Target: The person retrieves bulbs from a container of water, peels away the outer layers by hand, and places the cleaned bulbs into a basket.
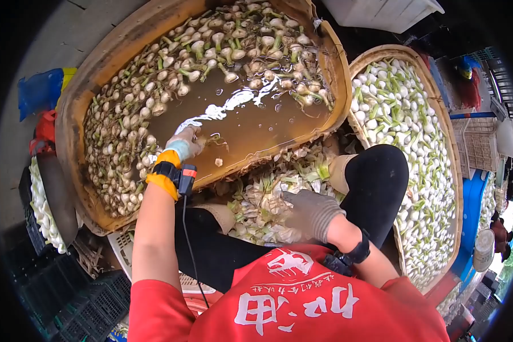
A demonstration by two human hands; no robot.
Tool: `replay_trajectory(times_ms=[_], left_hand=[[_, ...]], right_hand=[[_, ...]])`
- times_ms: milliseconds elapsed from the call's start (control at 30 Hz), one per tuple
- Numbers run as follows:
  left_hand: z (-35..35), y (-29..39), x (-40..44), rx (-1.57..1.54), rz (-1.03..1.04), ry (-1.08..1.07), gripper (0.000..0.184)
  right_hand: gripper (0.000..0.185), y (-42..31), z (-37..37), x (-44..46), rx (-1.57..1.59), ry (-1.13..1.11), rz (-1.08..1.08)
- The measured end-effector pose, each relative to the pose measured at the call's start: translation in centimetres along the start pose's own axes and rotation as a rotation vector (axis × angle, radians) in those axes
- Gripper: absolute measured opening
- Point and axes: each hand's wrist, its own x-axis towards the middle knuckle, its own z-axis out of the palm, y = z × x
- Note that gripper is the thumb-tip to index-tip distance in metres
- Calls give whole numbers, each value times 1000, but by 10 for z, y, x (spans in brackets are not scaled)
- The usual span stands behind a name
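My left hand [186, 145], in a light glove with an orange cuff, reaches over the near edge of a large orange tub [74, 122]. Its fingers are at the muddy water [251, 130], beside unpeeled bulbs [132, 121] with roots and stems; what they hold, if anything, is unclear. Lower right, my right hand [310, 214], in a grey glove, is over a heap of peelings [268, 199] between the knees. It is blurred, and its fingers cannot be made out well.
A second tub [457, 188] on the right holds clean white bulbs [402, 114] with green stems. A white container [382, 12] is at the top. Dark crates [91, 302] stand lower left, near a basin [57, 194]. A blue tub [474, 199] and a beige crate [480, 142] are far right.
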Motion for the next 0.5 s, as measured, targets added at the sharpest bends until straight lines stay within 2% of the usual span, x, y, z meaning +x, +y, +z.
replay_trajectory(times_ms=[33,67,100,133,167,233,267,300,333,367,400,433,500], left_hand=[[13,-7,18,-2,8,-10,54],[37,-22,45,107,104,7,56],[44,-18,52,217,204,25,58],[50,-11,61,258,158,-94,55],[55,-5,67,256,170,-98,55],[66,1,75,186,272,-169,43],[69,2,61,-439,346,-404,28],[67,5,40,-1074,394,-618,15],[53,20,15,-1286,476,-776,26],[45,35,-9,-1367,416,-674,43],[35,54,-53,-1544,310,-444,51],[36,58,-74,-1752,291,-511,59],[35,73,-129,-1935,269,-439,64]], right_hand=[[46,5,2,-5,56,101,-4],[46,12,0,-8,59,98,12],[40,20,-1,-12,104,200,-129],[37,24,-2,-14,146,303,-272],[37,22,-6,-14,142,305,-259],[34,8,-19,-8,81,373,31],[17,2,-24,-5,78,573,-105],[17,-2,-26,0,81,568,-109],[14,-5,-27,4,93,594,-154],[11,-10,-29,9,105,623,-200],[12,-19,-36,12,195,470,-30],[12,-24,-33,16,198,467,-43],[18,-32,-24,22,419,714,-320]])
